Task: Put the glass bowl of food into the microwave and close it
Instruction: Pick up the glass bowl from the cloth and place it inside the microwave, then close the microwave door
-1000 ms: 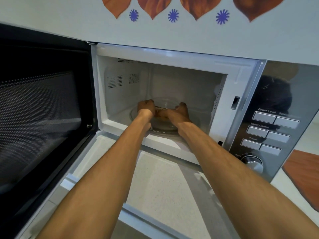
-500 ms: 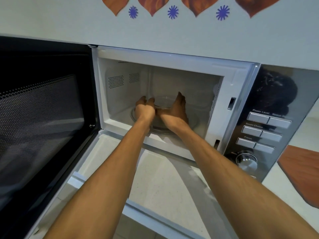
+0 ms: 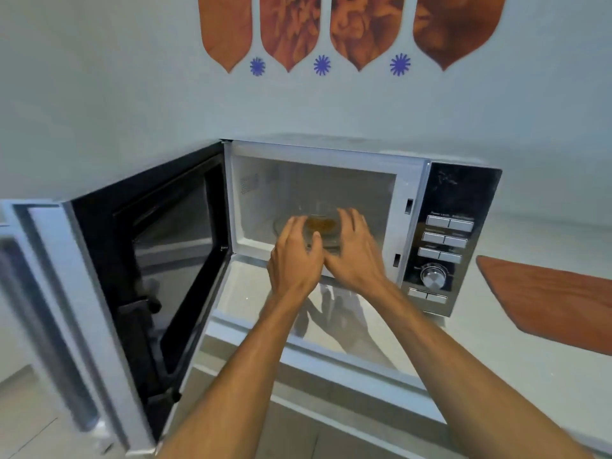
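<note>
White worktop carries everything you see, and the microwave takes up its middle, backed against the pale wall. Its door hangs wide open to the left, dark mesh window facing you, jutting out past the worktop's front edge. The control panel fills the oven's right end, with rows of grey buttons above a silver dial. An orange mat lies flat toward the worktop's right edge, apart from the microwave. Orange leaf shapes and small blue stars decorate the wall above.

Your two forearms reach in from the bottom edge and meet at the oven's mouth. Your left hand hovers at the front lip of the cavity, fingers loosely spread and curled, gripping nothing. Your right hand sits just beside it, fingers likewise spread and empty; the thumbs nearly touch.

Beyond your fingertips the glass bowl stands upright inside the cavity on the glass turntable, roughly central, with brownish food in its bottom. Motion blur softens the bowl, so you cannot tell whether any fingertip brushes its rim.
</note>
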The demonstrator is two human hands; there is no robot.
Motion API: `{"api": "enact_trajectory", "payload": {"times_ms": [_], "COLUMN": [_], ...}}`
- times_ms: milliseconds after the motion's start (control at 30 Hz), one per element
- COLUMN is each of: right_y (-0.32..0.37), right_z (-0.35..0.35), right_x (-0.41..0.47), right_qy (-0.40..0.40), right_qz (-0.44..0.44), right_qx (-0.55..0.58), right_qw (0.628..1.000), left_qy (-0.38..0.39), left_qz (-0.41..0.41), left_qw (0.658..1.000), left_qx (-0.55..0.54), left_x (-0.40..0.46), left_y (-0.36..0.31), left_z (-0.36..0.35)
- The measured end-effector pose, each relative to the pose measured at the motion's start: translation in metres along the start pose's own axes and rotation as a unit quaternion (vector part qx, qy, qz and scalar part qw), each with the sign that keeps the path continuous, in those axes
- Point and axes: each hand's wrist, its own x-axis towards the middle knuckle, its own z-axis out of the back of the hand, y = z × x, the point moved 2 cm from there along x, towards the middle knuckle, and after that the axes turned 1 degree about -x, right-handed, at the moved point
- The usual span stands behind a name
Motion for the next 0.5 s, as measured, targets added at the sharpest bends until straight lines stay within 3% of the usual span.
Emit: {"api": "enact_trajectory", "payload": {"times_ms": [233, 500], "right_y": [0.05, 0.102], "right_z": [0.051, 0.096], "right_x": [-0.069, -0.121], "right_qy": [-0.012, -0.045], "right_qz": [0.026, 0.071], "right_qx": [-0.048, -0.061], "right_qw": [0.998, 0.995], "left_qy": [0.035, 0.062], "left_qz": [-0.049, -0.161], "left_qw": [0.998, 0.973], "left_qx": [0.026, 0.154], "left_x": [-0.046, -0.09], "left_y": [-0.049, -0.1], "left_z": [0.073, 0.161]}}
